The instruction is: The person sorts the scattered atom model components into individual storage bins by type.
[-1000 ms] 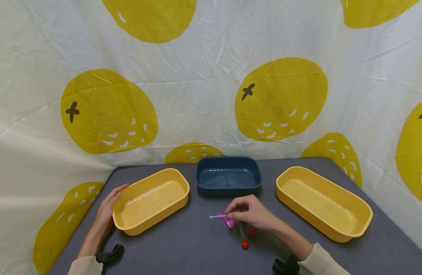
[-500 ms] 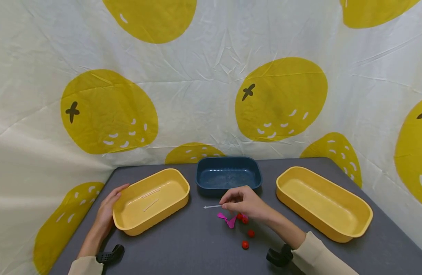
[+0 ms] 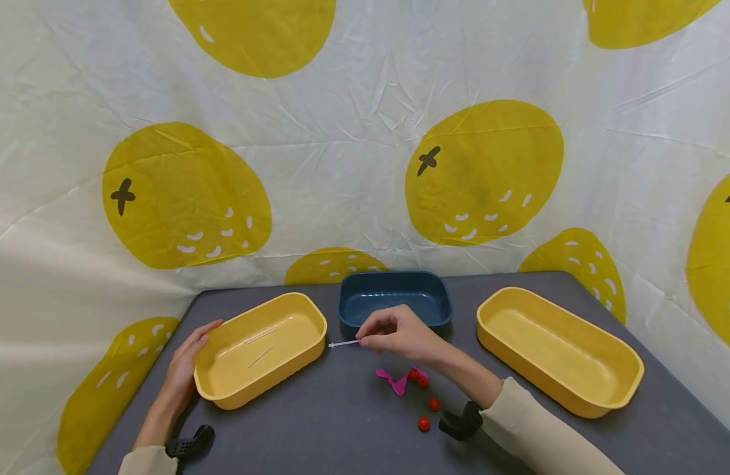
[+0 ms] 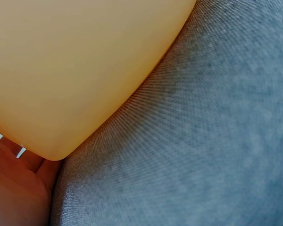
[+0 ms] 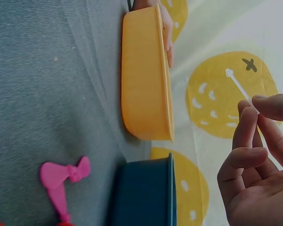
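Note:
In the head view my right hand (image 3: 400, 335) pinches a thin white cotton swab (image 3: 343, 343) between thumb and fingertips, its free end pointing left near the left yellow tray (image 3: 268, 388). The right wrist view shows the swab's knobby white tip (image 5: 229, 73) beyond the fingers. My left hand (image 3: 183, 363) rests along the outer left side of that tray, fingers extended against its wall. Close up in the left wrist view, the tray's wall (image 4: 85, 70) covers part of that hand (image 4: 19, 188). Several similar thin sticks (image 3: 261, 356) lie inside the tray.
A dark blue tray (image 3: 395, 330) stands at the back middle, behind my right hand. Another yellow tray (image 3: 558, 389) is on the right. Magenta plastic pieces (image 3: 398, 384) and several small red balls (image 3: 424, 423) lie on the grey table in front.
My right hand has carried the cotton swab up and left, away from the magenta pieces and toward the left yellow tray. The left hand stays on that tray.

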`<state>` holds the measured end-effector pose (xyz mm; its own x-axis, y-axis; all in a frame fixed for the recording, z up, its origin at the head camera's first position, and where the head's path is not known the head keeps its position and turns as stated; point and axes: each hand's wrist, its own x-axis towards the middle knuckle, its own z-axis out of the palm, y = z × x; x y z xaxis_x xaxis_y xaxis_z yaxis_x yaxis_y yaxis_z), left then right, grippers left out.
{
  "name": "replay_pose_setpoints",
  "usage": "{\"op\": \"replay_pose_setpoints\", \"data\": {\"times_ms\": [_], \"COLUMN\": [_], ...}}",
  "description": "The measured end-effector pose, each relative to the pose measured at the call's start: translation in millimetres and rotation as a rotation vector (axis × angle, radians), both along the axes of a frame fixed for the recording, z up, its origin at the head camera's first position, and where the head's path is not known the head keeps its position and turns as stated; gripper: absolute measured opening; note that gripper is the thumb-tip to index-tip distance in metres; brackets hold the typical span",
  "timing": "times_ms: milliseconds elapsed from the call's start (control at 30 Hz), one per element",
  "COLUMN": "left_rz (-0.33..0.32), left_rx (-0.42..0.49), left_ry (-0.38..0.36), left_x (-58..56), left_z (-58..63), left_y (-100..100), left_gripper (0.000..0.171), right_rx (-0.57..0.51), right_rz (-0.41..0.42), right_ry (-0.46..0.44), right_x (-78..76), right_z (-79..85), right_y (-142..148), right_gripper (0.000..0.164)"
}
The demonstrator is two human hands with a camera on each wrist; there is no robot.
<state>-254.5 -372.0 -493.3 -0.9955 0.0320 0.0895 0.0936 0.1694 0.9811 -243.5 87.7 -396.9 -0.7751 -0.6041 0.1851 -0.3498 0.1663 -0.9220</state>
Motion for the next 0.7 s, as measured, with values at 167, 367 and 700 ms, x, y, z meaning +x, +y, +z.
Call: {"op": "replay_pose_setpoints", "data": {"times_ms": [167, 367, 700], "left_rz": [-0.009, -0.012, -0.02], "left_rx": [0.019, 0.035, 0.055], "left_ry": [0.007, 0.006, 0.019], "left_x": [1.1, 1.3, 1.9], "left_z": [0.9, 1.9, 1.5], "left_y": [-0.2, -0.1, 0.6], "left_gripper": [0.06, 0.059, 0.057], "right_rx": [0.01, -0.003, -0.001], "right_rz": [0.027, 0.031, 0.03], "right_ry": [0.027, 0.018, -0.005], "right_x": [-5.7, -12.4, -28.6], "right_z": [5.4, 10.5, 18.1], "right_y": [-15.3, -34.8, -71.2], "right_gripper": [0.016, 0.015, 0.017]}}
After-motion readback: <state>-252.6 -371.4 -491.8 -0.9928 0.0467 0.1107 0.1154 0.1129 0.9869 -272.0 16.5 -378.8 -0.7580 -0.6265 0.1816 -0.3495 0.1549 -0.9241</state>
